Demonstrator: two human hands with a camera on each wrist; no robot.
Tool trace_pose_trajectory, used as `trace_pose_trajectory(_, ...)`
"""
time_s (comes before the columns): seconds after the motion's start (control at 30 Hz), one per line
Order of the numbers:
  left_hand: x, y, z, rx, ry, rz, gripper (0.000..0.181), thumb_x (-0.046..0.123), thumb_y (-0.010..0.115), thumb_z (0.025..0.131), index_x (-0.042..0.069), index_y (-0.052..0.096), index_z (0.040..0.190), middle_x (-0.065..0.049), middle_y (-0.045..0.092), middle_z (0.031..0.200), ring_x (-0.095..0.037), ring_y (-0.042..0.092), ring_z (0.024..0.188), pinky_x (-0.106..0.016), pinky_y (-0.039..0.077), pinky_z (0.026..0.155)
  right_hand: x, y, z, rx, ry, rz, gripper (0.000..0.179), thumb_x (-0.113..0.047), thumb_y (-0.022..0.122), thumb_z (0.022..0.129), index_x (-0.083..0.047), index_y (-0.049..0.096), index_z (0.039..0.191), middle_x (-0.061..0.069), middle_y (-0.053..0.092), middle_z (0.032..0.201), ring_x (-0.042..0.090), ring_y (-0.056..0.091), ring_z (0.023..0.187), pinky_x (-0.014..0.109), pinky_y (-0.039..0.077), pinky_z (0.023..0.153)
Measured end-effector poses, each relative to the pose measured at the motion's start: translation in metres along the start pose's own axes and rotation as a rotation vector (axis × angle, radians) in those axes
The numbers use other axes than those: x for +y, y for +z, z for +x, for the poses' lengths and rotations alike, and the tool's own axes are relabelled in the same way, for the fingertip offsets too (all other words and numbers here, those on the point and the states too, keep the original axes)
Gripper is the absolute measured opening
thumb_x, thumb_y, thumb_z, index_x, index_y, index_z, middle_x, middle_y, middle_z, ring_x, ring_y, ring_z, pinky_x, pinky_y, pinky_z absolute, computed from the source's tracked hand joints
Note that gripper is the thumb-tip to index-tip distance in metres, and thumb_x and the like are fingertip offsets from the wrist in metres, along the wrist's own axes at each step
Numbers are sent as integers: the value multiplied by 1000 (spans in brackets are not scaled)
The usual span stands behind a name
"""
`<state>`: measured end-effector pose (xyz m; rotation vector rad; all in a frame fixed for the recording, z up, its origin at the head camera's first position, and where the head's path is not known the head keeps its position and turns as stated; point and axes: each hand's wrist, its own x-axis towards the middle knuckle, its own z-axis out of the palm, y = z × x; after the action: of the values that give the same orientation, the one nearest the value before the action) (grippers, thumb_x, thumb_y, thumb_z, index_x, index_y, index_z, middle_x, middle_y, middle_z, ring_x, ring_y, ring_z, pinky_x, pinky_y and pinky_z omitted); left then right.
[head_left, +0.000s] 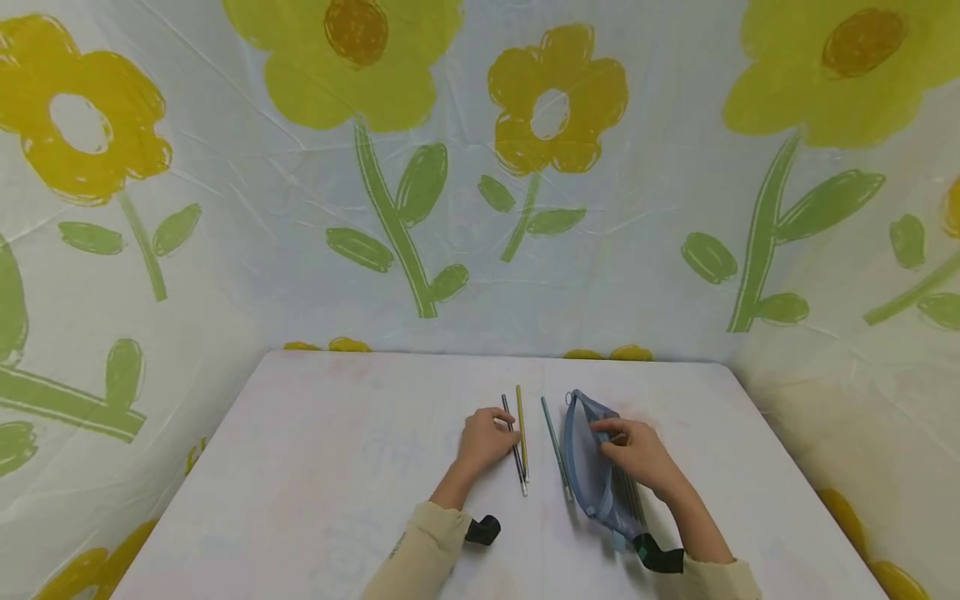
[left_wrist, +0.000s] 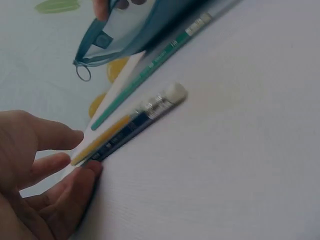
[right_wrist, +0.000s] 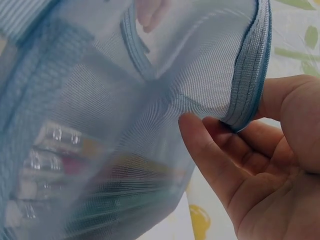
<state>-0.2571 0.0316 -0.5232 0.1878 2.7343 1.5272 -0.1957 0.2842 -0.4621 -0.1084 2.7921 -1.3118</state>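
Observation:
A blue mesh zip pouch (head_left: 588, 458) stands gaping on the table, and its zipper edge is pinched between the thumb and fingers of my right hand (head_left: 641, 454). Through its mesh in the right wrist view, several eraser-tipped pencils (right_wrist: 57, 140) show inside. My left hand (head_left: 483, 439) is at a dark blue pencil (left_wrist: 135, 126); one fingertip touches it, while the other fingers stay apart. Against that pencil lies a yellow one (left_wrist: 102, 140), eraser ends together. A teal pencil (head_left: 555, 442) lies between this pair and the pouch.
The white table (head_left: 322, 467) has its back edge against a flower-printed curtain (head_left: 630, 275), which also hangs along both sides. A black wrist mount (head_left: 482, 531) sits at the left sleeve, and another (head_left: 658, 557) sits close to the pouch's near end.

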Motion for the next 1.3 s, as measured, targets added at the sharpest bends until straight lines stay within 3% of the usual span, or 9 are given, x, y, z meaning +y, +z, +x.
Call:
trace_pose_trajectory(0.23, -10, 9, 3, 52, 26, 40, 27, 19, 85, 74, 8, 73, 95, 6, 66, 67, -5, 58, 53, -27, 48, 51, 4, -2, -2, 7, 3, -2, 34, 2, 58, 86, 4, 65, 120, 19, 62, 120, 22, 59, 84, 31, 50, 65)
trace_pose_trajectory(0.47, -9, 9, 5, 50, -16, 33, 21, 10, 81, 71, 9, 73, 90, 9, 62, 60, -5, 56, 47, -24, 46, 47, 10, -1, -3, 10, 24, 12, 33, 2, 59, 87, 3, 65, 120, 18, 64, 117, 22, 59, 83, 31, 50, 64)
trace_pose_trajectory(0.77, -11, 6, 6, 20, -39, -59, 8, 9, 78, 76, 10, 76, 84, 6, 64, 61, -7, 59, 45, -24, 49, 44, 9, -2, -1, 3, 14, 6, 33, 2, 59, 86, 4, 65, 119, 19, 63, 118, 22, 58, 81, 32, 49, 62)
trace_pose_trajectory(0.97, -13, 4, 7, -11, -82, -179, 10, 7, 75, 76, 10, 76, 85, 6, 65, 59, -11, 61, 44, -26, 51, 44, 6, -5, 0, 1, -9, -6, 33, 3, 59, 86, 5, 65, 119, 19, 63, 117, 22, 56, 80, 32, 49, 62)
trace_pose_trajectory(1.3, -2, 8, 1, -49, -87, -268, 14, 6, 74, 75, 7, 76, 89, 3, 67, 64, -14, 61, 45, -26, 50, 44, 10, -5, 1, 6, -5, -7, 34, 2, 58, 86, 4, 65, 119, 19, 63, 117, 22, 57, 80, 32, 49, 62)
